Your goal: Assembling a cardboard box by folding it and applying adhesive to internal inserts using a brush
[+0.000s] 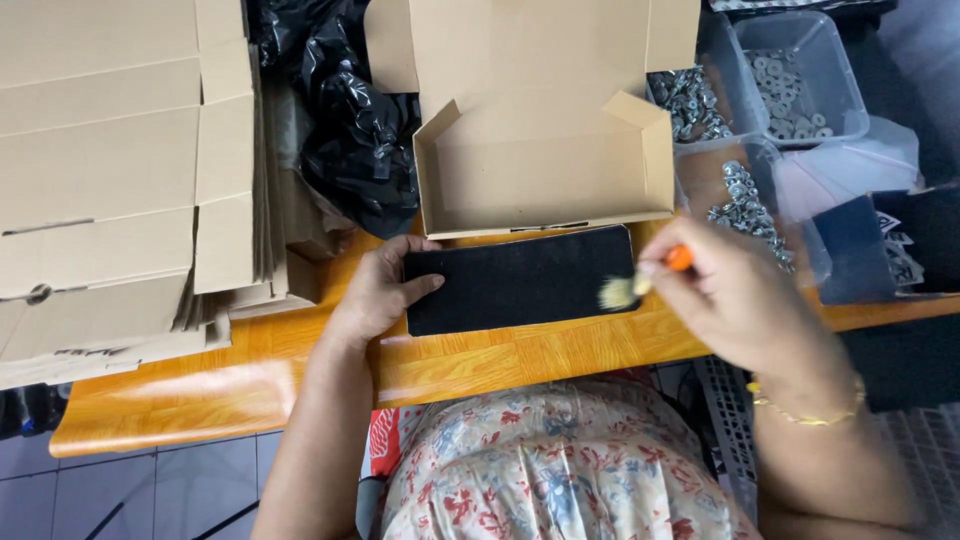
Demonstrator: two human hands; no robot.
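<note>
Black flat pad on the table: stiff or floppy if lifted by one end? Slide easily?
The black pad lies dead flat with straight edges, so probably fairly stiff. It looks thin, so likely light. Its matte, fuzzy-looking face suggests grip, yet the left hand pins one end while the right hand works a brush on it, hinting it slides.

This is a small packing or assembly workstation, set up on an orange wooden table (480, 360). A tall stack of flat, unfolded cardboard boxes (110, 170) occupies the left side, and one open cardboard box (540, 150) stands at the far middle of the table. At the far right, clear plastic bins (800, 75) hold sorted metal washers and screws (745, 205), and black plastic bags (345, 110) lie between the stack and the open box.
</note>
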